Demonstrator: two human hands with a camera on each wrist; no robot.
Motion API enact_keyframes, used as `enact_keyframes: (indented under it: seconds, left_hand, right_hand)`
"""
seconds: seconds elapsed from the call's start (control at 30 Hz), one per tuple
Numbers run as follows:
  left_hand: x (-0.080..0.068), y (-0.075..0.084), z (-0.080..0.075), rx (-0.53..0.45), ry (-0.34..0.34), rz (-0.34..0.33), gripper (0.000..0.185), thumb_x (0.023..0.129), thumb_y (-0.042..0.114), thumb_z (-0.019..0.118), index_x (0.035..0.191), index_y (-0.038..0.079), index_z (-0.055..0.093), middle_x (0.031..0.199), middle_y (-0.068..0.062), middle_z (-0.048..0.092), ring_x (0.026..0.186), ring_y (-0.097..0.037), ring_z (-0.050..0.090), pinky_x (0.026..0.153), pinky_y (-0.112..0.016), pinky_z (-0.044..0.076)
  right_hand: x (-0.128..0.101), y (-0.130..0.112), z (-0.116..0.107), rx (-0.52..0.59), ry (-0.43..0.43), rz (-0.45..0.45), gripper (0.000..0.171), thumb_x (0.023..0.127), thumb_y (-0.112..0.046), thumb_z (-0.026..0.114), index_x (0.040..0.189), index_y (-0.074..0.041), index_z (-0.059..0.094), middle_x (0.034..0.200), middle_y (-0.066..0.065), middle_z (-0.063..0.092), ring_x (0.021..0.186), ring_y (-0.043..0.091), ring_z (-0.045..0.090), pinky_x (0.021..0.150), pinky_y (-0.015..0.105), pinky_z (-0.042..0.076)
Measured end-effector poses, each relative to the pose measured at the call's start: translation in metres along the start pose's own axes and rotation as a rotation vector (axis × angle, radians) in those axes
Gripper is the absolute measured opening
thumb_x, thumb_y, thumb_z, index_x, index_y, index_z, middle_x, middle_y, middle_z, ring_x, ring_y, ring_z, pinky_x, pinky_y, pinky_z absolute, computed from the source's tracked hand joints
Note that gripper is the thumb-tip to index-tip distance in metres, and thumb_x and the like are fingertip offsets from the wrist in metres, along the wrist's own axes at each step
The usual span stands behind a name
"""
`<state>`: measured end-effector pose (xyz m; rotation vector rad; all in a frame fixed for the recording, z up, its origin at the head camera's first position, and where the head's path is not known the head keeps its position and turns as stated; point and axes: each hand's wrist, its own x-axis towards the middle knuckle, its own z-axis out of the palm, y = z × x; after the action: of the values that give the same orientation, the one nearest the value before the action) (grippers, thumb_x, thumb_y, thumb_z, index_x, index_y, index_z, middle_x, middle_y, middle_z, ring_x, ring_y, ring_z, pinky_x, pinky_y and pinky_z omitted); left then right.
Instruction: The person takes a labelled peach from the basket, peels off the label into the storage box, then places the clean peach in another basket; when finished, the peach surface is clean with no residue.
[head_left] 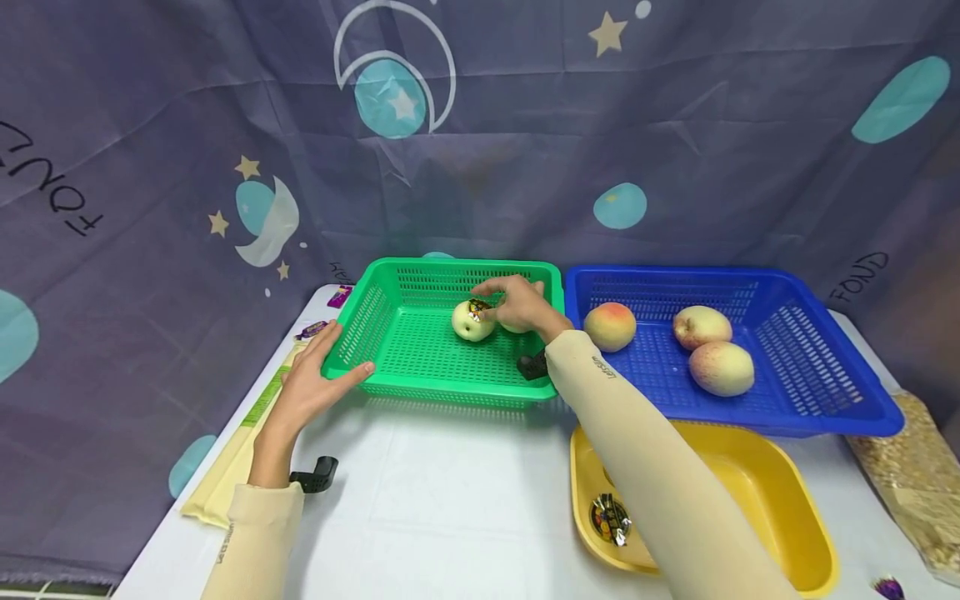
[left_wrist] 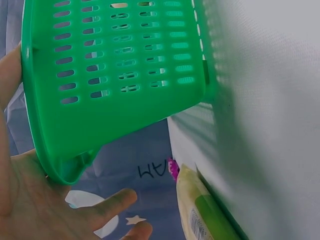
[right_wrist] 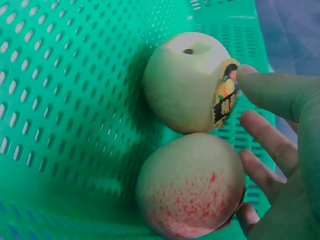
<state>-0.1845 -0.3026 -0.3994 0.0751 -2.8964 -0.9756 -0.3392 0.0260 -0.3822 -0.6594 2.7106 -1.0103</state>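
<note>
Two pale peaches lie side by side in the green basket (head_left: 442, 387). The one on the left, a peach (right_wrist: 175, 85) with its stem hollow showing, bears a black and gold fruit sticker (right_wrist: 226, 92). At the sticker's edge rests the thumb of my right hand (head_left: 521, 307), its other fingers loosely spread beside the fruit. Nearer the right wrist camera lies the red-speckled peach (right_wrist: 192, 185), close by those fingertips. My left hand (head_left: 307, 387) is at the basket's near left corner, thumb spread from the fingers, with the rim between thumb and palm in the left wrist view.
Right of it, a blue basket (head_left: 652, 404) holds three peaches. A yellow tray (head_left: 802, 517) in front, partly under my right forearm, contains dark stickers (head_left: 610, 518). A pale green-banded packet (head_left: 240, 442) and purple-wrapped sweets (head_left: 311, 330) lie at left, a grain bag (head_left: 911, 483) at right.
</note>
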Motion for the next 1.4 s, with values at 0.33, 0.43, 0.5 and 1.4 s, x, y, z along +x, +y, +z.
enact_keyframes:
  seconds: [0.33, 0.43, 0.5, 1.4]
  left_hand:
    - [0.0, 0.0, -0.003, -0.027, -0.004, -0.007, 0.098, 0.089, 0.063, 0.067, 0.164, 0.021, 0.021, 0.173, 0.0, 0.016, 0.158, -0.04, 0.014, 0.108, -0.085, 0.005]
    - [-0.001, -0.001, -0.004, -0.024, -0.01, -0.014, 0.098, 0.089, 0.064, 0.067, 0.164, 0.022, 0.02, 0.173, 0.0, 0.015, 0.158, -0.04, 0.014, 0.108, -0.085, 0.005]
    - [-0.001, -0.002, -0.004, -0.025, -0.014, -0.018, 0.098, 0.089, 0.064, 0.067, 0.165, 0.022, 0.02, 0.173, 0.0, 0.014, 0.158, -0.04, 0.013, 0.108, -0.085, 0.005]
    - [0.0, 0.001, -0.001, -0.034, -0.026, -0.007, 0.098, 0.089, 0.064, 0.067, 0.165, 0.022, 0.02, 0.173, 0.0, 0.014, 0.158, -0.038, 0.015, 0.118, -0.072, 0.019]
  right_hand:
    - [0.007, -0.005, 0.008, -0.081, -0.109, -0.025, 0.054, 0.093, -0.022, 0.076, 0.144, -0.029, 0.059, 0.151, 0.002, 0.055, 0.147, 0.031, 0.041, 0.12, 0.061, 0.005]
    - [0.007, -0.006, 0.011, -0.11, -0.125, -0.027, 0.055, 0.093, -0.022, 0.077, 0.144, -0.032, 0.059, 0.152, 0.0, 0.055, 0.148, 0.031, 0.039, 0.121, 0.065, -0.002]
    - [0.007, -0.007, 0.012, -0.135, -0.129, -0.034, 0.055, 0.092, -0.022, 0.077, 0.143, -0.032, 0.06, 0.153, -0.001, 0.053, 0.148, 0.032, 0.038, 0.121, 0.066, -0.002]
    - [0.005, -0.014, 0.018, -0.345, -0.183, -0.073, 0.07, 0.086, -0.034, 0.083, 0.148, -0.037, 0.051, 0.136, 0.006, 0.053, 0.122, 0.027, 0.049, 0.101, 0.055, 0.021]
